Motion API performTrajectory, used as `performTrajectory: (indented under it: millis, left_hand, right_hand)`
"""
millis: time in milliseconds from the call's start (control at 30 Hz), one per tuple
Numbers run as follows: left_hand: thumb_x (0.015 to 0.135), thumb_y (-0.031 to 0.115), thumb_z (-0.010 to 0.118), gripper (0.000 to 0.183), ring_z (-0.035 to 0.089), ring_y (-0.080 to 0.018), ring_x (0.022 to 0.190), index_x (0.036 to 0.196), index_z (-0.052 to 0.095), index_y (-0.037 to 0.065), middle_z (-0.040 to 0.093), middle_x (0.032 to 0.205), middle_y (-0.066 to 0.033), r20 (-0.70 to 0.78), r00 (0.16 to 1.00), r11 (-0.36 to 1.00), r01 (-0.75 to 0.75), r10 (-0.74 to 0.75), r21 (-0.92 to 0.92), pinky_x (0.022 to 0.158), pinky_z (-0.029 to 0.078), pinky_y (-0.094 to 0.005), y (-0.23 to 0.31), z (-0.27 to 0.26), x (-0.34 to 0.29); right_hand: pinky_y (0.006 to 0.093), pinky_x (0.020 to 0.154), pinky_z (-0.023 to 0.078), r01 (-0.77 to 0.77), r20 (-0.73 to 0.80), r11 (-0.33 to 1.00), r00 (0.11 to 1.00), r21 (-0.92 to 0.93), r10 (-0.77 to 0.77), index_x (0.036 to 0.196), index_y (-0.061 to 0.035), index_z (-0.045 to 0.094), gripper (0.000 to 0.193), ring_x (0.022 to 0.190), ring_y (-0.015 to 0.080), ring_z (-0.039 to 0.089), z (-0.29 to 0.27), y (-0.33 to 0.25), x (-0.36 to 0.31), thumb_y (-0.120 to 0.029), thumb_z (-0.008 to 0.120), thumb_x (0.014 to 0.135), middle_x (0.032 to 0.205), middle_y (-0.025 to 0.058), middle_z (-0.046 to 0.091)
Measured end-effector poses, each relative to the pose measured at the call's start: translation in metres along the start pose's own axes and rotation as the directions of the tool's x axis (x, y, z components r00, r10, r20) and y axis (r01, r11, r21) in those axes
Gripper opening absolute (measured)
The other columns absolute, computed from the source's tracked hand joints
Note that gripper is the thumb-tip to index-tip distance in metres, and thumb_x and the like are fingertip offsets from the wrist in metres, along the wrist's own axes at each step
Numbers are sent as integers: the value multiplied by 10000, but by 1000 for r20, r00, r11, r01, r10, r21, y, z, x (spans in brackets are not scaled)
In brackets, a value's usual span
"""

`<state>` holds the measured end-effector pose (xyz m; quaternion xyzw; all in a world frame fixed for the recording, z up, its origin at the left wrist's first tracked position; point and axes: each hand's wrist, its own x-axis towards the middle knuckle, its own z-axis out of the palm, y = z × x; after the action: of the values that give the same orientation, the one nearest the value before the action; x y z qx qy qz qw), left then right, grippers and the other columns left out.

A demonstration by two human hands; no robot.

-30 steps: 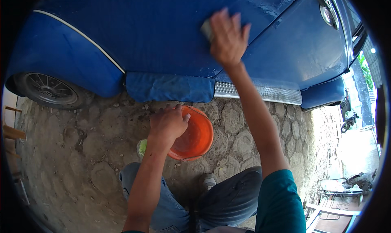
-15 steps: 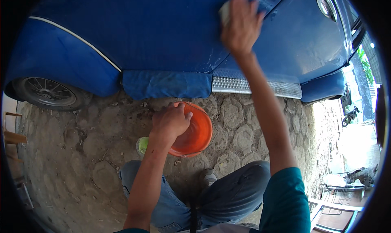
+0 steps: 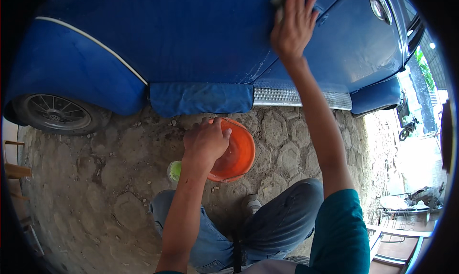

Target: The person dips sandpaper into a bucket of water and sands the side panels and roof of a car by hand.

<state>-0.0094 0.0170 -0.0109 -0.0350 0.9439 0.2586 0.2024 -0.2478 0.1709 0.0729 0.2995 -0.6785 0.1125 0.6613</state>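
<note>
High on the blue car's side panel (image 3: 205, 39), my right hand (image 3: 292, 27) presses a pale pad, like a sponge (image 3: 278, 8). Its fingers stretch over the pad and hide most of it; only its left edge shows. Thin wet streaks mark the blue paint below. On the ground in front of me stands an orange bucket (image 3: 241, 154) holding some liquid. My left hand (image 3: 204, 142) is closed on its left rim, with the thumb toward the opening.
A lime-green round container (image 3: 175, 170) stands left of the bucket. A blue cloth (image 3: 201, 99) covers part of the metal running board (image 3: 277, 97). The car's wheel (image 3: 57, 113) is at left. Uneven stone paving (image 3: 129, 212) lies underfoot. A metal frame rack (image 3: 401, 235) stands at right.
My right hand has slid a little to the right across the panel with the pad. My left hand stays at the bucket's rim, while the whole view has shifted slightly.
</note>
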Motion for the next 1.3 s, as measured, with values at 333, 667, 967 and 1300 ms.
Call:
performTrajectory:
  millis: [333,667,967,1300]
  left_hand:
    - [1007,443,439,493,532,-293,1284,1406,503,162,562,1379,-108,-18,998,997,-63,62,-35,1065,442,-447,-3,-9,-17]
    - [992,441,471,507,565,-299,1246,1395,522,139,551,1405,-110,9,1000,999,-26,27,-31,1011,477,-437,-14,-17,-13]
    - [993,428,472,500,558,-290,1254,1395,525,134,554,1397,-117,-1,1000,1000,12,-12,-29,1046,449,-434,-2,-16,-20]
    - [1007,460,427,530,511,-287,1309,1434,474,150,526,1428,-125,14,1000,1000,12,-12,-10,1079,424,-440,10,-17,-28]
  right_hand:
    - [483,1161,302,449,544,892,761,-49,-353,1465,-266,466,535,1425,173,385,-40,38,-77,-156,542,947,1562,-70,390]
    - [548,1139,334,249,463,966,865,-64,-192,1445,-211,491,526,1388,312,430,-28,-3,-86,-139,557,928,1530,19,432]
    - [592,1142,274,128,244,954,968,-271,-61,1473,-94,441,629,1449,359,327,-39,41,43,-82,530,851,1577,94,356]
    - [612,1174,162,-265,366,956,883,-128,294,1507,-45,374,614,1473,393,259,-31,-55,-106,-62,479,902,1574,147,346]
